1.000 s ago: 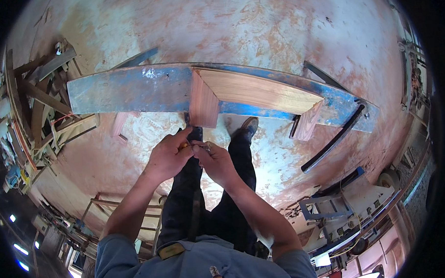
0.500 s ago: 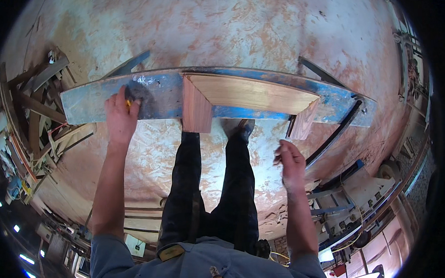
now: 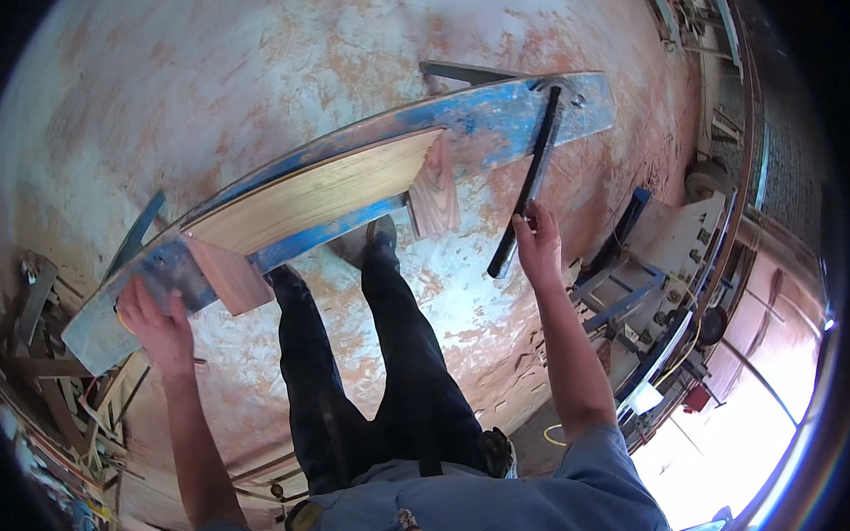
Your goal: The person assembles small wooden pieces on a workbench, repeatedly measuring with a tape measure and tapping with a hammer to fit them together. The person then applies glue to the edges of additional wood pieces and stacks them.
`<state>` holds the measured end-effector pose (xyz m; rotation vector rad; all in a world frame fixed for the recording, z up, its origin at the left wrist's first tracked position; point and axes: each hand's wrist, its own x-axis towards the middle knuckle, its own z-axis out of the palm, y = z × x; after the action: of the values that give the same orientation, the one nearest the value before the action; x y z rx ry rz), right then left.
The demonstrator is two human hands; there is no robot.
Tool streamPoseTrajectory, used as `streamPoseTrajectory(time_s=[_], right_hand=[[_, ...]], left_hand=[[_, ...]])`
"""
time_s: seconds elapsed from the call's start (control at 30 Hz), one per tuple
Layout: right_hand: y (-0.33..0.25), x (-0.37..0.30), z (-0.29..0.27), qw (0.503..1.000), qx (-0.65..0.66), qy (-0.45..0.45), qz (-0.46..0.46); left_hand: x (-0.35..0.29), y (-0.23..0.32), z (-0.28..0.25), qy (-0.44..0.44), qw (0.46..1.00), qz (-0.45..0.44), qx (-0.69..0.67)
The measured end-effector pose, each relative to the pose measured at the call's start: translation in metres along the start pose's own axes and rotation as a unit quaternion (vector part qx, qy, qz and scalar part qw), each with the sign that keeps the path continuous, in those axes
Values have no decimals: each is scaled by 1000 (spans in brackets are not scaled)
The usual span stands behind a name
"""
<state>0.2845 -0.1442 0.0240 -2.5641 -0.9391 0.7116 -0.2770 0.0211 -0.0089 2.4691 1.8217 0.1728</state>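
Observation:
My left hand (image 3: 156,326) rests on the left end of a long blue-painted bench (image 3: 495,113), fingers spread and thumb apart. A sliver of something yellow (image 3: 122,319) shows at its outer edge, mostly hidden. Out to the right, my right hand (image 3: 540,247) has its thumb and fingertips closed on the edge of a long dark bar (image 3: 534,168). The bar's far end lies on the bench; its near end juts out past the front edge. Between my hands a wooden frame piece sits on the bench: a long pale board (image 3: 319,190) with a short slanted board (image 3: 227,272) at each end.
Scrap wood (image 3: 49,363) is heaped on the floor at the left. Machinery with a pale metal table (image 3: 672,243) stands at the right. The bench's splayed legs (image 3: 465,72) stick out behind it. My feet (image 3: 379,234) are under its near edge.
My view has turned right, so the bench slants across it. My right hand has reached the dark bar and gripped it. The fingers of my left hand, pinched on a yellow thing before, have spread.

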Motion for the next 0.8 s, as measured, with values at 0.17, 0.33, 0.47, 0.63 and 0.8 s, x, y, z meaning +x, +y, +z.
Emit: streamPoseTrajectory(time_s=[0.17, 0.33, 0.47, 0.63, 0.8], right_hand=[[56, 33, -4, 992, -111, 65, -8], [71, 56, 5, 996, 14, 8, 90], [39, 60, 6, 983, 104, -32, 146], [46, 64, 18, 990, 74, 1, 119], [52, 80, 19, 976, 142, -21, 165]], left_hand=[[34, 129, 5, -91, 985, 83, -122], [87, 230, 22, -172, 957, 189, -141], [96, 250, 44, -164, 964, 186, -98], [97, 257, 52, -126, 968, 205, -71], [96, 260, 57, -112, 967, 222, -54]])
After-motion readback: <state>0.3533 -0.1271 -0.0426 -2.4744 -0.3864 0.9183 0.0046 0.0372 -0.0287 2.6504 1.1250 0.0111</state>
